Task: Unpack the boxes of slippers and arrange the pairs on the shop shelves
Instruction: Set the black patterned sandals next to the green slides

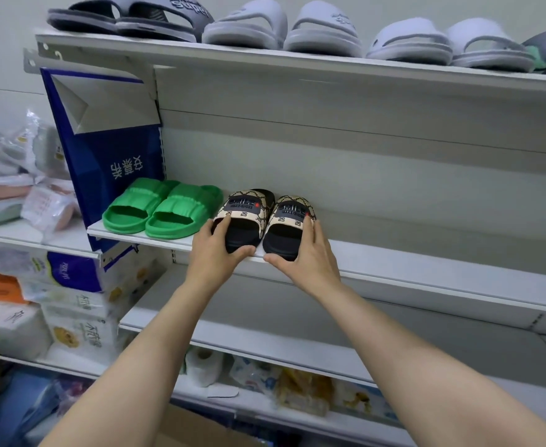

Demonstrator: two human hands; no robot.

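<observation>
While I stand at the shop shelving, both my hands are on a pair of black slippers with beige patterned straps, set on the middle shelf (394,258) just right of a green pair (160,209). My left hand (215,250) grips the left slipper (244,217), fingers curled over its outer edge and strap, thumb along the heel at the shelf lip. My right hand (307,256) holds the right slipper (289,225) the same way from the other side, thumb under the heel. The hands are apart, one slipper each.

What the next nudge turns on, as I judge it: the pair lies straight ahead and above my forearms, long axes running front to back, heels toward me at the front edge, toes toward the back panel. The two slippers sit side by side and nearly touch; the left one is just beside the green pair. Each hand is equally near its own slipper, so squaring them up looks like a two-handed push.

Along the top shelf (265,58), grey and pale slippers stand in a row, the farthest right cut off by the frame. My palms hide the outer sidewalls of the black pair. Lettering on the straps reads upside down and is too blurred to spell. A cardboard box (200,430) shows only partly at the bottom edge, its contents unseen.
</observation>
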